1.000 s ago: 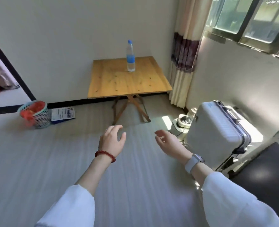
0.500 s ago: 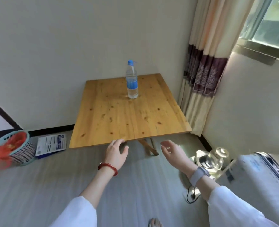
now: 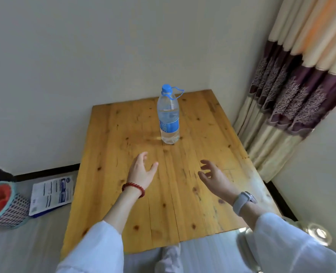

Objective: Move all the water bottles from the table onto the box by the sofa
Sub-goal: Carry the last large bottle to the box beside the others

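Both hands hover empty over the worktop (image 3: 123, 194), left hand (image 3: 141, 172) and right hand (image 3: 215, 179) with fingers loosely spread, short of the upright water bottle (image 3: 168, 117) standing mid-worktop toward the wall, which seems best gripped around its labelled middle to stay upright.

Your wooden table (image 3: 123, 138) stands against the wall, carrying one upright water bottle (image 3: 168, 117) toward its far side

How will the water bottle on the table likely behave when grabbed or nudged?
The water bottle stands tall on a narrow base, so a high nudge would probably tip it. It looks mostly full, so likely fairly heavy. The clear thin plastic may dent under a squeeze.
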A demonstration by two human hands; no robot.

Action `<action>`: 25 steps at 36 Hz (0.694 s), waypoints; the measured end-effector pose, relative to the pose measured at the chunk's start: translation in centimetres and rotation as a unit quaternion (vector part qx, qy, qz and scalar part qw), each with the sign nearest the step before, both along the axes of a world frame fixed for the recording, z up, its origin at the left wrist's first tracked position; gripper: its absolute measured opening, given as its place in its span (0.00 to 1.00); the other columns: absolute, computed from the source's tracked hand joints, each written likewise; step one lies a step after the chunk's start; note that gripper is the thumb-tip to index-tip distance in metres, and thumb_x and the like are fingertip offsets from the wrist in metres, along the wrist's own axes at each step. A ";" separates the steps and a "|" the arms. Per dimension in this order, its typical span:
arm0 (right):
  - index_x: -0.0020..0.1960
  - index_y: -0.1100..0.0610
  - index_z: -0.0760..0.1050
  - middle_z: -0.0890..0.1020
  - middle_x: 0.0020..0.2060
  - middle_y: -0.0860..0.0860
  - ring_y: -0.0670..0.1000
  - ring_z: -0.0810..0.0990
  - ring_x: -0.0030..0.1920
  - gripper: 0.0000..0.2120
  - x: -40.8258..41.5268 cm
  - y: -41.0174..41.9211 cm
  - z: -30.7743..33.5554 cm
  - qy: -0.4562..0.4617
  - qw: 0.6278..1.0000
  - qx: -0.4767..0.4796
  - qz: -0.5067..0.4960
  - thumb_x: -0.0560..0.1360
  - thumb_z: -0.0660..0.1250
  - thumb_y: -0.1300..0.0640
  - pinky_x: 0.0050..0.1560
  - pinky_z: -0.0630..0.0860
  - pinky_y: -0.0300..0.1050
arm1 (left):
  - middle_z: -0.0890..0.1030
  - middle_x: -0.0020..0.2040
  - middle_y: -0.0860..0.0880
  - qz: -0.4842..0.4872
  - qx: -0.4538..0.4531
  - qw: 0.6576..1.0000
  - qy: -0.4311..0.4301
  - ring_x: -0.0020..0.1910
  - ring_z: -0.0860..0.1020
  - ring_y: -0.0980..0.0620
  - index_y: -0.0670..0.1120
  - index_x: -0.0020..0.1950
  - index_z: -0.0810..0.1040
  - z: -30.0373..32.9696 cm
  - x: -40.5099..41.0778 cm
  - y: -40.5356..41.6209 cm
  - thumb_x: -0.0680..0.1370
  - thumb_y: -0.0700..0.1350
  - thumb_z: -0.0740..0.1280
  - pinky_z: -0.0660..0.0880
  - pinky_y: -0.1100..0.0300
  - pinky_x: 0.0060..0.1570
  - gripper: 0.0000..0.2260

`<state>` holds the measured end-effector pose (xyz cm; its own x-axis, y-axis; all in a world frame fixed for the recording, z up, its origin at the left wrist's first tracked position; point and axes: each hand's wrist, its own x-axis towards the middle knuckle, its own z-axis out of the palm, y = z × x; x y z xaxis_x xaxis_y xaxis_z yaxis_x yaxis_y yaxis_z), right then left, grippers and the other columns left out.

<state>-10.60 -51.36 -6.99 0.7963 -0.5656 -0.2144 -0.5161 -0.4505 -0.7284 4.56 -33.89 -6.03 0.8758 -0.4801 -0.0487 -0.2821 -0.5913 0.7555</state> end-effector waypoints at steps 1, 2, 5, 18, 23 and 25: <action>0.69 0.55 0.62 0.75 0.61 0.54 0.51 0.78 0.50 0.21 1.7 -0.8 -0.3 0.001 1.000 0.001 -0.007 0.77 0.60 0.54 0.52 0.74 0.45 | 0.70 0.66 0.47 -0.005 -0.010 1.000 0.017 0.60 0.72 0.49 0.48 0.69 0.62 -0.3 2.0 -1.6 0.74 0.52 0.66 0.70 0.56 0.56 0.26; 0.69 0.55 0.62 0.75 0.61 0.54 0.52 0.78 0.52 0.22 3.4 -1.6 -0.6 0.002 1.000 0.003 -0.013 0.77 0.60 0.54 0.52 0.74 0.45 | 0.68 0.67 0.47 -0.010 -0.020 0.999 0.036 0.61 0.71 0.49 0.49 0.70 0.59 -0.6 4.0 -3.4 0.73 0.53 0.67 0.71 0.55 0.56 0.29; 0.70 0.54 0.61 0.74 0.62 0.54 0.53 0.78 0.54 0.23 7.7 -3.9 -1.2 0.033 0.999 0.009 -0.018 0.77 0.61 0.54 0.53 0.74 0.45 | 0.60 0.73 0.47 -0.034 -0.051 0.994 0.090 0.68 0.65 0.48 0.49 0.73 0.51 -1.7 9.0 -8.2 0.70 0.53 0.70 0.67 0.50 0.65 0.39; 0.70 0.51 0.60 0.73 0.63 0.50 0.50 0.76 0.57 0.24 16.7 -10.0 -5.5 0.082 0.992 0.063 -0.075 0.76 0.62 0.51 0.56 0.73 0.43 | 0.73 0.52 0.72 -0.110 -0.244 0.963 0.029 0.50 0.73 0.72 0.72 0.55 0.63 -4.7 19.0 -20.9 0.59 0.51 0.77 0.69 0.81 0.40 0.33; 0.71 0.50 0.57 0.69 0.67 0.51 0.50 0.73 0.61 0.30 18.5 -10.7 -6.3 0.064 0.990 0.092 -0.085 0.74 0.65 0.47 0.55 0.69 0.40 | 0.73 0.49 0.64 -0.091 -0.177 0.978 0.059 0.47 0.71 0.76 0.63 0.54 0.62 -4.8 21.4 -22.8 0.55 0.64 0.74 0.68 0.81 0.36 0.33; 0.73 0.49 0.54 0.65 0.70 0.50 0.50 0.69 0.66 0.34 18.7 -10.9 -6.4 0.040 0.989 0.119 -0.082 0.72 0.66 0.44 0.61 0.69 0.43 | 0.73 0.46 0.64 -0.067 -0.169 0.979 0.087 0.43 0.71 0.78 0.57 0.54 0.64 -4.9 21.7 -22.8 0.54 0.65 0.73 0.68 0.81 0.34 0.34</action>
